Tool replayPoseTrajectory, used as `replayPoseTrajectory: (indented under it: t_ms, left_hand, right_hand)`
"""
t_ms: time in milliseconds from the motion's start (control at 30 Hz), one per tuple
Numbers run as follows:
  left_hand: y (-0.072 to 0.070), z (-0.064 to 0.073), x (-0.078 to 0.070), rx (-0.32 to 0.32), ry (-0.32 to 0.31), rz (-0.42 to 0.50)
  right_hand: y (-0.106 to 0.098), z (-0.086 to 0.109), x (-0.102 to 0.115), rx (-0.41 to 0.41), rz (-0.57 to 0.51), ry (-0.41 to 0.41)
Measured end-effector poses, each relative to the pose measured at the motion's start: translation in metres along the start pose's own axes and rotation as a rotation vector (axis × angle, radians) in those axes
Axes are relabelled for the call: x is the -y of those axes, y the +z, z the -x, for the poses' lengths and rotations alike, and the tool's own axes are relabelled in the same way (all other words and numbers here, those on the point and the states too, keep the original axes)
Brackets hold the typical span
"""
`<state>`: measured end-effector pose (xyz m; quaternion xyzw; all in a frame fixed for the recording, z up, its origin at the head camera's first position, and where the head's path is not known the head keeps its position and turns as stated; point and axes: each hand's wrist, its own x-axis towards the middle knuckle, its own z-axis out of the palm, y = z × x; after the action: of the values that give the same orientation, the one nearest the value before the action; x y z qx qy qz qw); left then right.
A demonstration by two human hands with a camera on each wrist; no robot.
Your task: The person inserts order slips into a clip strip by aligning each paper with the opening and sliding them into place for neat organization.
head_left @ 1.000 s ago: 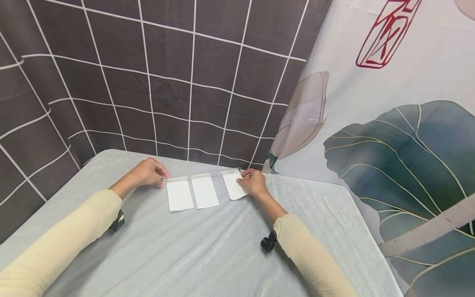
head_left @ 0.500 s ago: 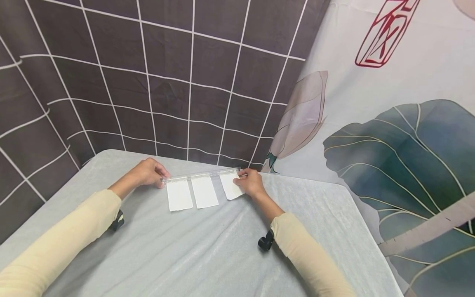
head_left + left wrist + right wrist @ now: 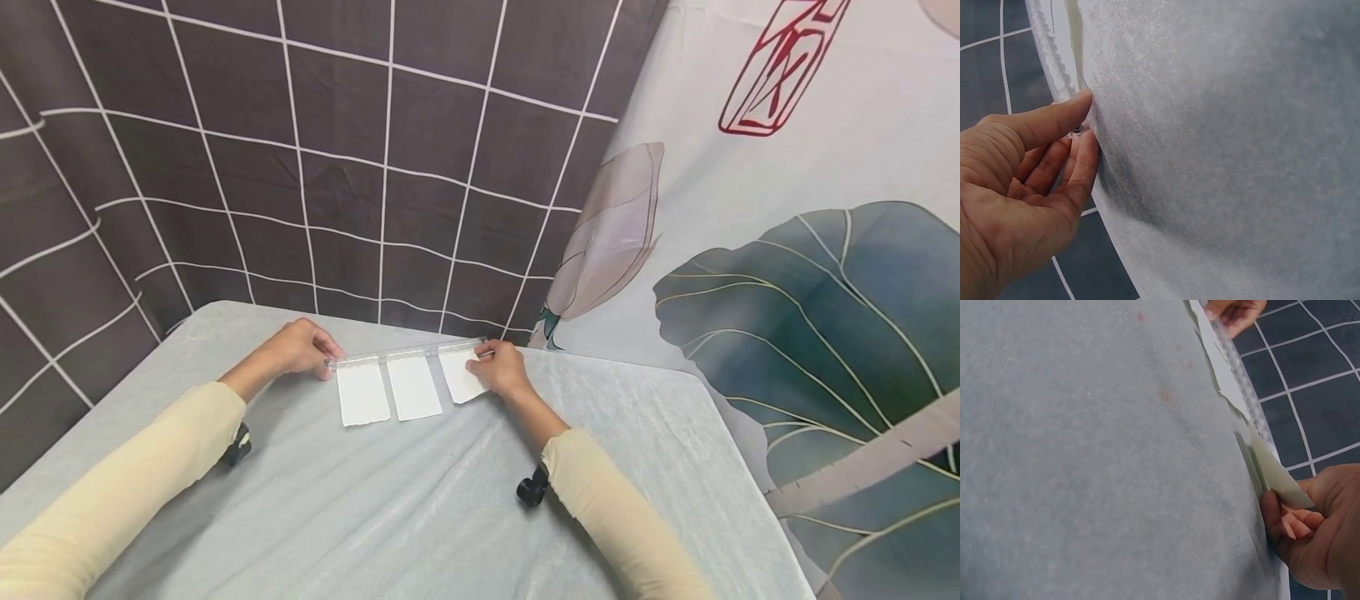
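A clear plastic strip (image 3: 408,352) runs along the back of the cloth-covered table. My left hand (image 3: 302,347) pinches its left end between thumb and fingers, as the left wrist view also shows. Two white paper cards lie side by side along the strip, a left card (image 3: 363,395) and a middle card (image 3: 415,390). My right hand (image 3: 506,368) pinches the right edge of a third white card (image 3: 459,379), which sits slightly tilted at the strip's right end. Seen from the right wrist, this card (image 3: 1270,474) lifts at its held corner.
A pale grey cloth (image 3: 375,500) with soft wrinkles covers the table. Behind its far edge hangs a dark curtain (image 3: 337,200) with a white grid. On the right hangs a white curtain (image 3: 720,175) printed with large leaves.
My right hand has moved a little to the left with the third card, narrowing the gap to the middle card. The left hand and the other two cards have stayed in place.
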<state>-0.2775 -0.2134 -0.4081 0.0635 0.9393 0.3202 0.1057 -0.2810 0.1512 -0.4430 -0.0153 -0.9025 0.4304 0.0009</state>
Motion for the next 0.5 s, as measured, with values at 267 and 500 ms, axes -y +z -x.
replayPoseTrajectory:
  t_ms: [267,500]
  left_hand:
    - [0.000,0.001,0.000,0.000,-0.009,0.000]
    - [0.000,0.002,0.002,-0.004,-0.002,0.001]
  right_hand:
    - [0.003,0.000,0.002,0.005,-0.006,-0.010]
    - [0.014,-0.044,-0.041,0.015,0.046,-0.105]
